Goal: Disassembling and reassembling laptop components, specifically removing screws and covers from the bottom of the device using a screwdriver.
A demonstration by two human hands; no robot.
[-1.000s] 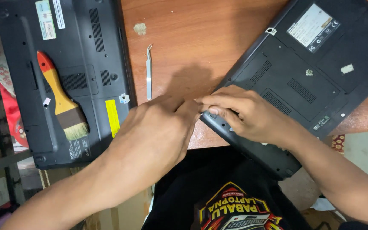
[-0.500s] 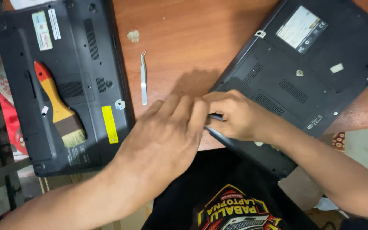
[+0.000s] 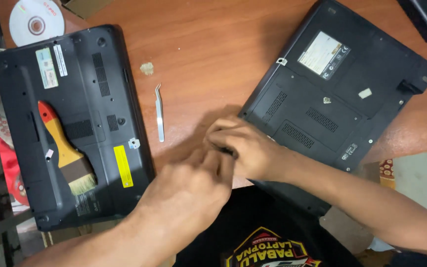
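While both hands meet at the near corner of an upturned black laptop (image 3: 342,94), much of the work stays out of sight. The right hand (image 3: 245,148) lies curled over that corner, fingers bent down around a small dark part that is mostly covered; what it is cannot be made out, and whether the fingers clamp it or merely rest on it cannot be told. The left hand (image 3: 193,185) presses in from the near side, knuckles up, its fingertips tucked under the right hand and hidden, so its grip cannot be told either. Beyond the right hand the laptop slants away across the brown wooden table (image 3: 208,44), underside up, with a pale label, vent slots and a scrap of tape showing; its nearest edge runs under the right forearm and over the table's edge.

Just beyond the left hand lie steel tweezers (image 3: 159,114), apart from both hands. Further out on the left-hand side a second black laptop (image 3: 90,74) lies underside up, with a yellow sticker, and a paintbrush (image 3: 65,151) with an orange and yellow handle rests on it. A disc (image 3: 36,21) sits at the far left corner, partly cut off by the frame's top edge. A dark object at the far right corner is cropped too much to identify.
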